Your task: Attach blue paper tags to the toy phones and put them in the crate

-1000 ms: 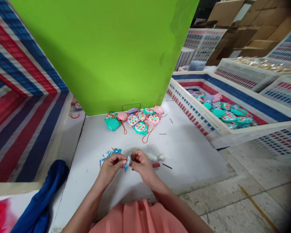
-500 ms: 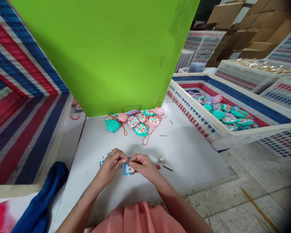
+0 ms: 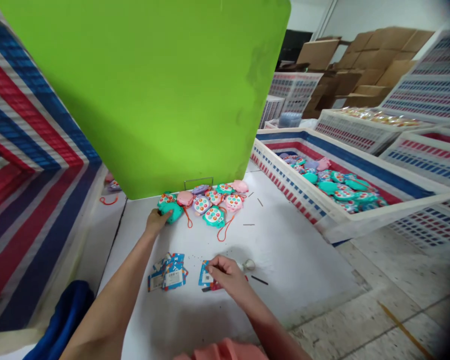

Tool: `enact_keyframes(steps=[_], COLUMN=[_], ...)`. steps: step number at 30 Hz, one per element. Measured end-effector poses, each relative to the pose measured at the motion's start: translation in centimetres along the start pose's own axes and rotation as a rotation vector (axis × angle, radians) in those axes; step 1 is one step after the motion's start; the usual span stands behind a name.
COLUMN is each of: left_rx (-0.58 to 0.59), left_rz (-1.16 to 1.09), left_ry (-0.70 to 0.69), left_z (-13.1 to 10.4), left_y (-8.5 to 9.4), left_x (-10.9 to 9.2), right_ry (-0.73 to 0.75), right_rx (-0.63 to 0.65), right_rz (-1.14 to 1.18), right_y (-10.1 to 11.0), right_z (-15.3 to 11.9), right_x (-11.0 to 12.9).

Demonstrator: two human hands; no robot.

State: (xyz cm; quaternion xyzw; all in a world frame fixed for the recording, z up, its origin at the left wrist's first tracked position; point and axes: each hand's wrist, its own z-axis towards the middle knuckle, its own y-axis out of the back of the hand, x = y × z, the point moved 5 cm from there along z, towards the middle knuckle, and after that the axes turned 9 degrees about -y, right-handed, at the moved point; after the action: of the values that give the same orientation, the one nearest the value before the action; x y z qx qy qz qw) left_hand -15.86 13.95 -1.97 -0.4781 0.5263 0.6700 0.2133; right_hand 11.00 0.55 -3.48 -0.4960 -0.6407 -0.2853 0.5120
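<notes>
My left hand [image 3: 156,221] reaches to the back of the white table, its fingers closed round the edge of a teal animal-shaped toy [image 3: 172,212]. That toy lies at the left end of a cluster of pink, purple and teal toys with coloured buttons [image 3: 213,216], some with orange cord loops. My right hand [image 3: 225,271] is nearer to me, thumb and fingertips pinched on a blue printed card [image 3: 204,274]. A small red item, partly hidden, lies under that hand. To its left is a loose pile of blue cards with white labels [image 3: 173,278].
A green board [image 3: 165,100] stands behind the toys. At right is a white crate [image 3: 345,220] holding many similar toys. A striped-lined crate [image 3: 41,225] stands at left, beside a blue cloth [image 3: 65,320]. A dark thin stick [image 3: 260,280] and a ring [image 3: 249,265] lie right of my hand.
My left hand has left my right hand and moved forward and left onto the teal toy. My right hand still pinches the card. The view has tilted up, uncovering the card pile.
</notes>
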Motion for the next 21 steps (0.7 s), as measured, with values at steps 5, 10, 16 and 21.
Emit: enact_keyframes(steps=[5,10,16,21], left_rx=[0.179,0.434,0.424,0.542], left_rz=[-0.233,-0.494,-0.622,-0.491], left_ry=[-0.071,-0.145,-0.039,-0.152], left_z=[-6.7,-17.3,-21.8,-21.6], left_y=[-2.7,-6.3,-7.3,-6.3], left_x=[-1.5,-2.6,-2.2,-3.0], right_ry=[0.072,0.254,0.341,0.506], right_rx=[-0.357,-0.563,-0.566,-0.551], right_rz=[0.025,0.048,-0.092,-0.336], right_y=[3.7,4.6,2.2,1.8], right_z=[1.1,1.6,0.6,-0.9], right_x=[1.0,2.7,2.6,3.4])
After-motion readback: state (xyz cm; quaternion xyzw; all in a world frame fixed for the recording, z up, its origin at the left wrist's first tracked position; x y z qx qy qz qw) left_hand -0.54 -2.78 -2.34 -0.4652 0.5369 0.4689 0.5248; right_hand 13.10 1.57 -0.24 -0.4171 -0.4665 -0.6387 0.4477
